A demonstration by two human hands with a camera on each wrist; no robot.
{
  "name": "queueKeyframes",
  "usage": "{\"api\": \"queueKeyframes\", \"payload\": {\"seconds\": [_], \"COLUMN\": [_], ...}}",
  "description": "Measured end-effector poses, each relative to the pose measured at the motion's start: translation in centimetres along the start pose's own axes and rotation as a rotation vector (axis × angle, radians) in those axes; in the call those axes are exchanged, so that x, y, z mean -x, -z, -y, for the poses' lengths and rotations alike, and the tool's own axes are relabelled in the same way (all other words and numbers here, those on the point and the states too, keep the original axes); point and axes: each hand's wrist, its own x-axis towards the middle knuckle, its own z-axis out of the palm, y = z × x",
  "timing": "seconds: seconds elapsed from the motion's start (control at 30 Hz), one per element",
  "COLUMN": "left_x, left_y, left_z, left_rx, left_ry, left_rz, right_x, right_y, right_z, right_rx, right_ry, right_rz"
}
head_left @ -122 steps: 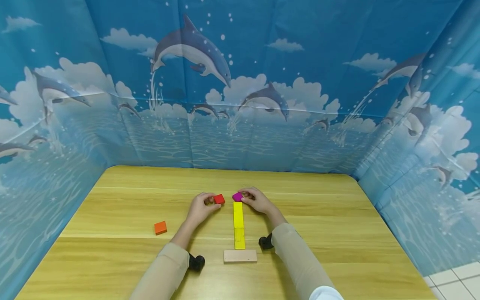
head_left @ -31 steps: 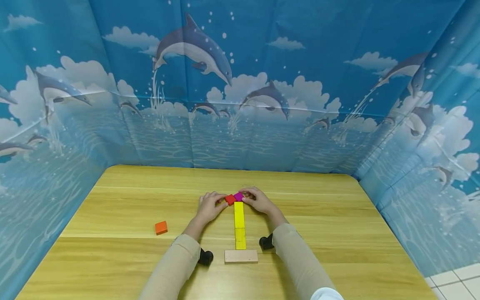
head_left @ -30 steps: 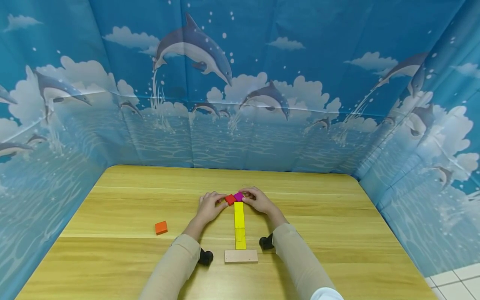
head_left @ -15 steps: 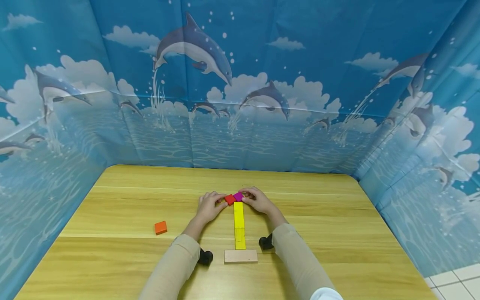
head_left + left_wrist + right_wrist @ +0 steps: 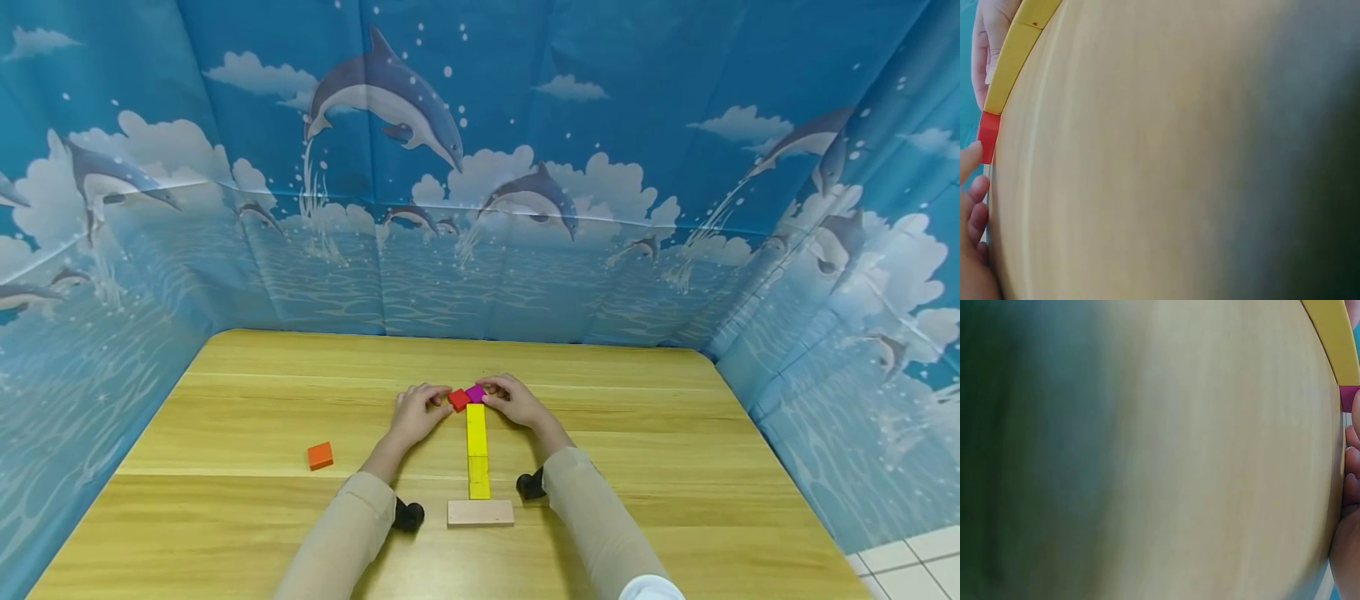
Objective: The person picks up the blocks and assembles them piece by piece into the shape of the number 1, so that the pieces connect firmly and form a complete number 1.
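My left hand (image 5: 415, 414) pinches a small red block (image 5: 459, 400) between thumb and fingers. That block sits against a magenta block (image 5: 476, 393), which my right hand (image 5: 516, 401) holds by its right side. Both blocks are turned at an angle at the far end of two yellow blocks (image 5: 477, 452) laid end to end. A pale wooden block (image 5: 481, 513) lies crosswise at the near end of this yellow line. In the left wrist view, my thumb touches the red block (image 5: 988, 136). At the right wrist view's edge, the magenta block (image 5: 1349, 398) is partly hidden by my thumb.
An orange block (image 5: 320, 456) lies alone on the wooden table (image 5: 637, 400), left of my left forearm. Behind and beside the table hangs a blue curtain (image 5: 480, 275) printed with dolphins. Black wrist mounts (image 5: 408, 516) jut inward from both sleeves.
Over four seconds, my left hand has brought the red block rightward until it meets the magenta one, which has turned slightly. During the last second both hands have stayed almost still.
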Motion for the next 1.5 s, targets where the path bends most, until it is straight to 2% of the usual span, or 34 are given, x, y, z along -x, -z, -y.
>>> {"api": "queueKeyframes", "payload": {"seconds": [0.23, 0.3, 0.37, 0.5, 0.7, 0.83, 1.13, 1.5], "left_x": [0.1, 0.3, 0.5, 1.1, 2.1, 2.8, 4.9, 7.7], "left_y": [0.5, 0.7, 0.9, 1.8, 3.1, 3.9, 6.6, 9.0], "left_z": [0.3, 0.3, 0.4, 0.1, -0.5, -0.3, 0.4, 1.5], "left_rx": [0.357, 0.422, 0.441, 0.408, 0.334, 0.279, 0.217, 0.166], "left_ry": [0.019, 0.018, 0.010, 0.015, 0.016, 0.022, 0.067, 0.042], "left_rz": [-0.066, -0.077, -0.087, -0.053, 0.003, -0.013, -0.074, -0.071], "right_x": [0.0, 0.3, 0.7, 1.4, 0.6, 0.2, 0.2, 0.3], "right_y": [0.0, 0.1, 0.3, 0.5, 0.0, -0.2, -0.2, -0.2], "right_z": [0.0, 0.6, 1.7, 3.4, 1.1, -0.1, -0.1, 0.0], "right_rx": [0.013, 0.010, 0.000, -0.042, 0.010, 0.016, 0.009, 0.007], "right_ry": [0.006, 0.028, 0.045, 0.056, 0.054, 0.030, 0.022, 0.011], "right_rz": [-0.002, -0.006, -0.011, -0.025, -0.018, -0.001, -0.002, -0.011]}}
